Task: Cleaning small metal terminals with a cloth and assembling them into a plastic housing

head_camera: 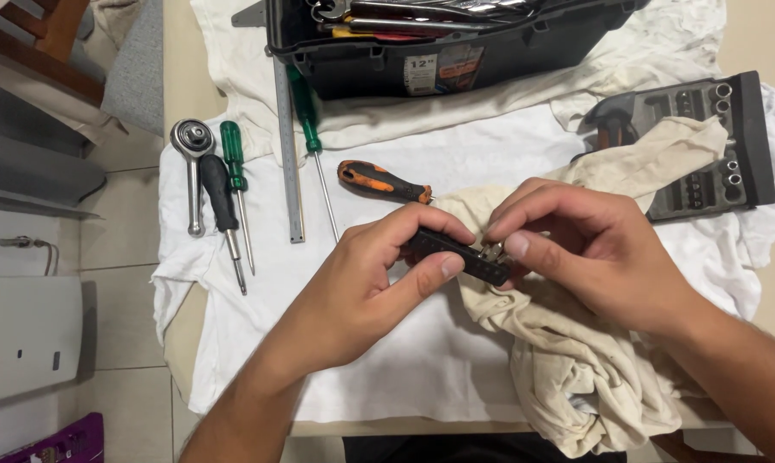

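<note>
My left hand (366, 279) grips a short black bar-shaped holder (460, 254) between thumb and fingers. My right hand (576, 249) pinches a small metal piece (493, 251) at the right end of that holder. Both hands hover over a crumpled cream rag (576, 369) that lies on a white cloth (405, 343) spread on the table. What the small metal piece is exactly stays partly hidden by my fingertips.
An orange-and-black screwdriver (379, 181) lies just beyond my hands. Left of it lie a steel ruler (289, 154), two green screwdrivers (233, 163), a black one (219, 193) and a ratchet (192, 141). An open black toolbox (456, 51) stands at the back, a socket tray (722, 146) at right.
</note>
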